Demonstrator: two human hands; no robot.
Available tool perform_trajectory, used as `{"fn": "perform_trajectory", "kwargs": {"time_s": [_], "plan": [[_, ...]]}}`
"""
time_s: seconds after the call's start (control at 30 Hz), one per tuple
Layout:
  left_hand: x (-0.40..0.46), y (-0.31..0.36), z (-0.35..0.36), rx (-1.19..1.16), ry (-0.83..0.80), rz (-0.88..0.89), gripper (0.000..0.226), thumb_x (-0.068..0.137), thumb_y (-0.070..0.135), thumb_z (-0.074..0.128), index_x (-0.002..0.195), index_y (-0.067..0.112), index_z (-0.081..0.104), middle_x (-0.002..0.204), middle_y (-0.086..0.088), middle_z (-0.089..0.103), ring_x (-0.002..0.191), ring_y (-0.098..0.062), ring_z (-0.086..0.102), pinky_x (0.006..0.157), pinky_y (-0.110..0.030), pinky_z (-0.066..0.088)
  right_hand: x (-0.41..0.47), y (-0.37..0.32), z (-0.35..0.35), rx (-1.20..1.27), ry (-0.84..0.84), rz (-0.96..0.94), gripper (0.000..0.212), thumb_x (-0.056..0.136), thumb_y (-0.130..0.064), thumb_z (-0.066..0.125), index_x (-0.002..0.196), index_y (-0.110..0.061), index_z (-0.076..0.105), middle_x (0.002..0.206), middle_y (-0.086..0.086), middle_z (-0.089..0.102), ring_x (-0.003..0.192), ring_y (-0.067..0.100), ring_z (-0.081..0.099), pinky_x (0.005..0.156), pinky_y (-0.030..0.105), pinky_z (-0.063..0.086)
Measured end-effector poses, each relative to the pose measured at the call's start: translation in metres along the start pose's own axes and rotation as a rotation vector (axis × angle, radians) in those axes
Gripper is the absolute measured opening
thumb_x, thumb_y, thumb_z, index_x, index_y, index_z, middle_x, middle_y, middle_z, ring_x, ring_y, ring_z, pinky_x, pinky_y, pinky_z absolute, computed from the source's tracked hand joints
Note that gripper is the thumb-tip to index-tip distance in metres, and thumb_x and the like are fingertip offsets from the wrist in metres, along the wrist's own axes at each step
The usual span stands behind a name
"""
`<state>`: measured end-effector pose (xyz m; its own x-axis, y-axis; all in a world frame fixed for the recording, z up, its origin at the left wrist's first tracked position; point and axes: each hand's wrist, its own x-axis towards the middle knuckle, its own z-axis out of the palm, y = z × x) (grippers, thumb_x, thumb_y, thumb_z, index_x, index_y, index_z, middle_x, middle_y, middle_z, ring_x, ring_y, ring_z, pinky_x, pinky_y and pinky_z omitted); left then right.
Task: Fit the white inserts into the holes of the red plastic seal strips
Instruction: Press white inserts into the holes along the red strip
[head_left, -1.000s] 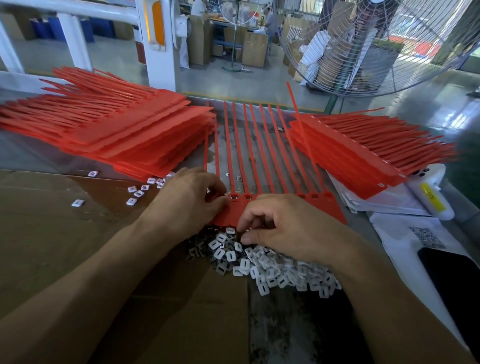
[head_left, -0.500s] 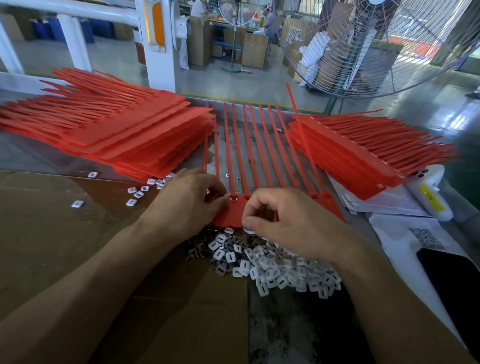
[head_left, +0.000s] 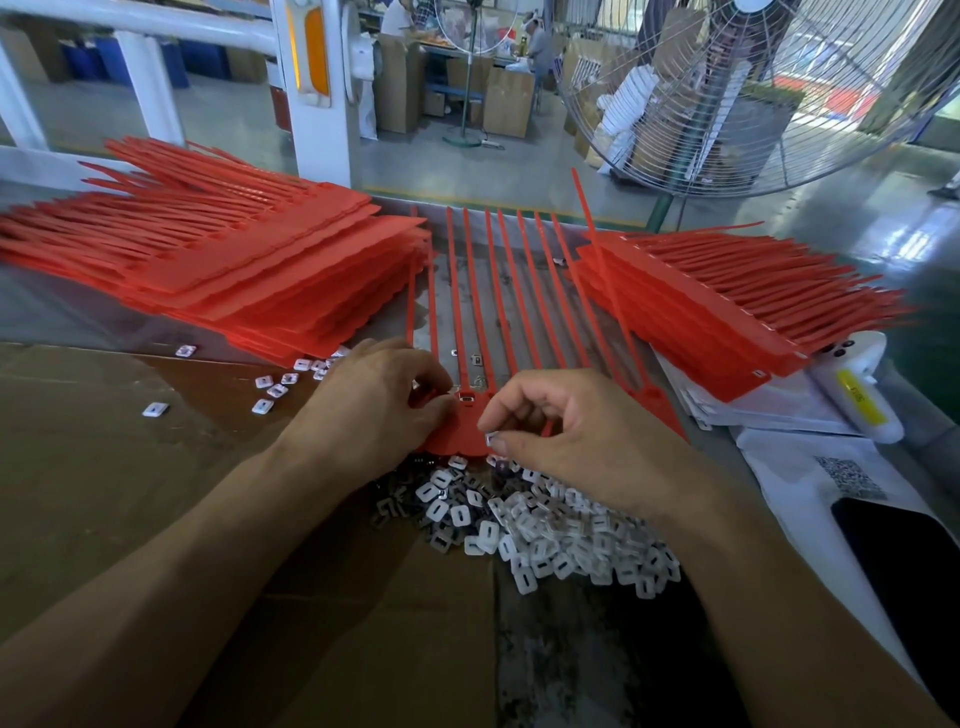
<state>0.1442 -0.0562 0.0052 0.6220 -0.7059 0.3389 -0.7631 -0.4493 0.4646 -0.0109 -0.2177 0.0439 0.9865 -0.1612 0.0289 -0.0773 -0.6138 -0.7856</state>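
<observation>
1. The right hand (head_left: 571, 436) pinches one white insert (head_left: 491, 439) between thumb and forefinger, at 3 o'clock from the left hand.
2. The left hand (head_left: 374, 405) presses its curled fingers on the red seal strip (head_left: 457, 436) on the worktop (head_left: 78, 467).
3. A pile of white inserts (head_left: 545, 535) lies at 6 o'clock from the strip.

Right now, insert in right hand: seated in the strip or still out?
Out. Right hand pinches the white insert above the red strip, not in a hole.

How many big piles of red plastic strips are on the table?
2. One stack of red plastic seal strips lies far left; another stack lies far right. A single row of strips lies flat between them, above the hands.
</observation>
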Motion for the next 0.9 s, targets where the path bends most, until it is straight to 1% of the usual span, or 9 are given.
{"fn": "perform_trajectory", "kwargs": {"time_s": [0.1, 0.27, 0.47, 0.57, 0.63, 0.77, 0.83, 0.87, 0.9], "plan": [[0.000, -0.001, 0.000, -0.005, -0.004, -0.002, 0.022, 0.092, 0.046, 0.067, 0.108, 0.031, 0.072, 0.103, 0.013, 0.059, 0.103, -0.010, 0.051, 0.091, -0.033, 0.046, -0.001, -0.002, 0.002, 0.015, -0.002, 0.001, 0.014, 0.092, -0.011, 0.076, 0.096, -0.025, 0.075, 0.084, -0.008, 0.072, 0.074, 0.000, 0.064, 0.074, 0.017, 0.054], [0.000, -0.001, 0.000, -0.003, -0.010, 0.000, 0.023, 0.092, 0.047, 0.066, 0.108, 0.031, 0.072, 0.102, 0.014, 0.059, 0.103, -0.009, 0.051, 0.091, -0.034, 0.047, -0.002, -0.002, 0.000, 0.016, 0.020, -0.001, 0.019, 0.091, -0.010, 0.077, 0.098, -0.028, 0.076, 0.089, -0.003, 0.072, 0.083, 0.012, 0.068, 0.078, 0.022, 0.059], [0.001, -0.001, 0.000, -0.002, -0.022, 0.002, 0.023, 0.092, 0.048, 0.066, 0.109, 0.032, 0.071, 0.104, 0.014, 0.059, 0.104, -0.010, 0.050, 0.092, -0.034, 0.047, 0.000, -0.001, 0.001, 0.002, 0.088, -0.004, 0.015, 0.092, -0.017, 0.077, 0.098, -0.031, 0.077, 0.087, -0.012, 0.074, 0.079, 0.004, 0.070, 0.071, 0.012, 0.053], [0.001, -0.001, -0.001, -0.014, -0.019, 0.002, 0.023, 0.092, 0.047, 0.066, 0.108, 0.031, 0.072, 0.104, 0.013, 0.059, 0.104, -0.010, 0.051, 0.093, -0.035, 0.047, 0.001, 0.001, 0.000, -0.021, 0.180, -0.032, 0.006, 0.094, -0.024, 0.075, 0.093, -0.030, 0.077, 0.077, -0.020, 0.071, 0.068, -0.003, 0.065, 0.063, 0.009, 0.048], [0.001, -0.001, 0.000, -0.016, -0.020, 0.001, 0.023, 0.092, 0.047, 0.067, 0.108, 0.031, 0.072, 0.104, 0.014, 0.059, 0.105, -0.010, 0.051, 0.093, -0.034, 0.047, 0.002, 0.004, -0.003, -0.027, 0.271, -0.017, 0.006, 0.094, -0.026, 0.074, 0.091, -0.030, 0.076, 0.075, -0.022, 0.071, 0.064, -0.006, 0.063, 0.058, 0.008, 0.046], [0.001, -0.002, 0.000, -0.020, -0.027, -0.002, 0.023, 0.092, 0.047, 0.067, 0.108, 0.032, 0.072, 0.104, 0.015, 0.059, 0.105, -0.008, 0.050, 0.094, -0.033, 0.046, 0.002, 0.020, -0.026, -0.120, 0.460, 0.155, 0.007, 0.095, -0.032, 0.072, 0.089, -0.032, 0.076, 0.076, -0.028, 0.070, 0.068, -0.009, 0.065, 0.056, 0.009, 0.043], [0.002, -0.002, 0.000, -0.019, -0.033, -0.006, 0.022, 0.092, 0.047, 0.066, 0.108, 0.033, 0.072, 0.105, 0.015, 0.059, 0.106, -0.008, 0.050, 0.094, -0.034, 0.046, 0.000, 0.033, -0.042, -0.157, 0.560, 0.258, 0.008, 0.093, -0.031, 0.074, 0.086, -0.028, 0.077, 0.068, -0.015, 0.072, 0.060, 0.000, 0.065, 0.056, 0.021, 0.045], [0.001, -0.002, 0.000, -0.017, -0.037, -0.009, 0.023, 0.092, 0.048, 0.066, 0.108, 0.033, 0.071, 0.105, 0.015, 0.059, 0.106, -0.008, 0.050, 0.094, -0.034, 0.046, -0.001, 0.038, -0.049, -0.168, 0.599, 0.303, 0.009, 0.092, -0.030, 0.076, 0.085, -0.025, 0.078, 0.065, -0.008, 0.072, 0.055, 0.004, 0.063, 0.056, 0.025, 0.044], [0.001, -0.001, -0.001, -0.018, -0.038, -0.009, 0.023, 0.092, 0.048, 0.066, 0.108, 0.033, 0.071, 0.105, 0.015, 0.059, 0.106, -0.008, 0.050, 0.094, -0.034, 0.046, -0.002, 0.043, -0.054, -0.182, 0.626, 0.344, 0.010, 0.091, -0.029, 0.077, 0.084, -0.022, 0.078, 0.065, -0.004, 0.071, 0.056, 0.010, 0.061, 0.057, 0.027, 0.044]]}}
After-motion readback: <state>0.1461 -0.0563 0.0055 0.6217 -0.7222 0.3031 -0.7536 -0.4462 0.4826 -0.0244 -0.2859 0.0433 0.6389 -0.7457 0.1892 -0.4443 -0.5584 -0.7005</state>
